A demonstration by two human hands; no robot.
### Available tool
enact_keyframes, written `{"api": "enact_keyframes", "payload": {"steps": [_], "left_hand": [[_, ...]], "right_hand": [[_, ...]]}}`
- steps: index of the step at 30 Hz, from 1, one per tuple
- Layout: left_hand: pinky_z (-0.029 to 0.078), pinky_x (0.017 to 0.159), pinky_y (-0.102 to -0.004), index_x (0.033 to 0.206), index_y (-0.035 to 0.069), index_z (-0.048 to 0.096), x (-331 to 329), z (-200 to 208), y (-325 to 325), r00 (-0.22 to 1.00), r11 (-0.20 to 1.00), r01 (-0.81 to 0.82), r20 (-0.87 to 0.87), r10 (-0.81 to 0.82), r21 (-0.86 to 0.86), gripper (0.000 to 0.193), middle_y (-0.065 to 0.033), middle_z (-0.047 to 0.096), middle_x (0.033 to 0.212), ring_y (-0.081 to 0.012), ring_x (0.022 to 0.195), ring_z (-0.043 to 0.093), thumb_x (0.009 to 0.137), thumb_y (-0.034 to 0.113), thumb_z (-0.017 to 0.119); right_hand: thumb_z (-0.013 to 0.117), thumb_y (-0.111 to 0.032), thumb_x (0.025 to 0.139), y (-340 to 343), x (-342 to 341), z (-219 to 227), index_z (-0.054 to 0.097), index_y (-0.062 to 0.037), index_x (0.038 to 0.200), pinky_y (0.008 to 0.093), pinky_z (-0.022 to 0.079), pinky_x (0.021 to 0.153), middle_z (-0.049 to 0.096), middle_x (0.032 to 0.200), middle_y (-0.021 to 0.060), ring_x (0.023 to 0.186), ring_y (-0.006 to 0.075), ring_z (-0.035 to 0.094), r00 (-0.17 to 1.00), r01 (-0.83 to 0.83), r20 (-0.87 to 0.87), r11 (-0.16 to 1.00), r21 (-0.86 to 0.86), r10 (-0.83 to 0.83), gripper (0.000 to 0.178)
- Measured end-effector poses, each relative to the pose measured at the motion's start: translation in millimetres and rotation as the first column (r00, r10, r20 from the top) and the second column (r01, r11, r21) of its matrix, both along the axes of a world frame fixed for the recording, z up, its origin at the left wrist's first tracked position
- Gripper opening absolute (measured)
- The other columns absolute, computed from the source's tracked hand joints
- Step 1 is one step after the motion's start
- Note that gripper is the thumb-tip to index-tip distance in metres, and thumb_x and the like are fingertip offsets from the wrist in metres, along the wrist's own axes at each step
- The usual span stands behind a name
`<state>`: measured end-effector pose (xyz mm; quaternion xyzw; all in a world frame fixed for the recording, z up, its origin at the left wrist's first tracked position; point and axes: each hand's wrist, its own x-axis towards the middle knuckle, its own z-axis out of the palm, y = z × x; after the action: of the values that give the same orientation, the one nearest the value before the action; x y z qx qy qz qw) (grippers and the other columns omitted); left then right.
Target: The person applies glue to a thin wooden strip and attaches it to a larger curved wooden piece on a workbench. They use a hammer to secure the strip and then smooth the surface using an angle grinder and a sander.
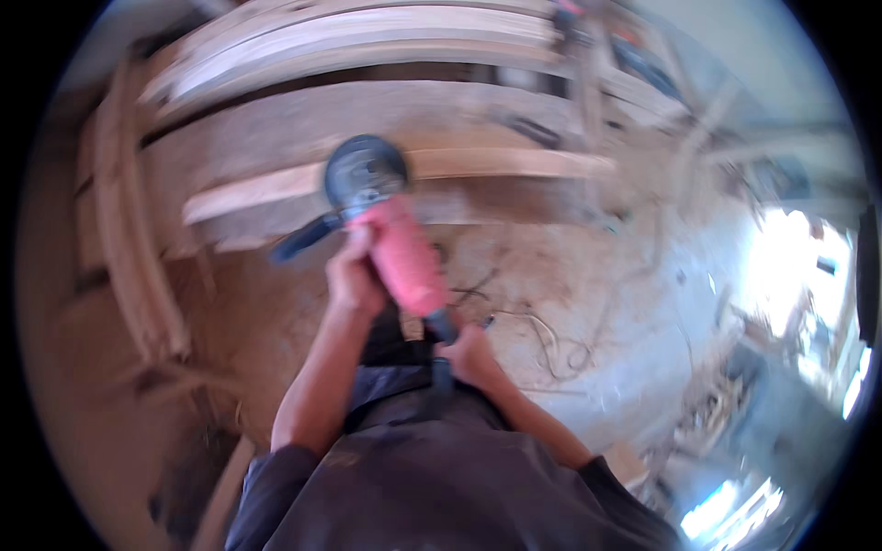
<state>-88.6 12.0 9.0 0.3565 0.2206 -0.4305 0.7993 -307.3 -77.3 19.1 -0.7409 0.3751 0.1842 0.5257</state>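
An angle grinder (404, 253) with a pinkish-red body and a dark round disc (366, 174) is held in front of me. My left hand (356, 275) grips it near the head, beside the black side handle (305, 237) that sticks out to the left. At the tail end, my right hand (470, 354) is closed around the dark rear part. A long wooden strip (505, 163) lies on the bench beyond, passing behind the disc. Whether the disc touches the wood I cannot tell, as the picture is blurred there.
Long boards (367, 37) are stacked along the far side. A thick plank (129, 230) runs front to back at the left. A dark tool (528, 129) lies on the bench. A thin cord (551, 349) curls on the dusty floor, with wood scraps (712, 404) to the right.
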Motion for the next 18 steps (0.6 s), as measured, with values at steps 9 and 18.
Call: {"api": "enact_keyframes", "payload": {"steps": [9,18], "left_hand": [[0.058,0.08,-0.0337,0.108,0.004,0.079,73.7,-8.1,135.7,0.622,0.391,0.29,0.139,-0.77,0.874,0.028,-0.0081,0.078,0.089,-0.0157,0.087,0.071,0.085,0.02,0.08],[0.04,0.117,-0.0534,0.141,0.009,0.058,204.4,-59.2,124.4,-0.349,0.382,-0.442,0.237,-0.907,0.812,0.075,-0.0156,0.054,0.148,-0.0408,0.14,0.048,0.07,0.001,0.081]], "right_hand": [[0.086,-0.017,0.076,-6.3,18.7,-5.3,0.063,-0.0012,0.123,0.04,0.056,0.076,0.071,0.085,0.0144,0.08,0.0272,0.07,0.996,0.079,-0.04,0.986,0.147,-0.074,0.054],[0.073,-0.019,0.077,25.0,26.0,-5.9,0.068,-0.0014,0.121,0.049,0.056,0.084,0.075,0.101,0.0262,0.1,0.0445,0.073,0.956,0.245,-0.153,0.968,-0.057,-0.251,0.048]]}}
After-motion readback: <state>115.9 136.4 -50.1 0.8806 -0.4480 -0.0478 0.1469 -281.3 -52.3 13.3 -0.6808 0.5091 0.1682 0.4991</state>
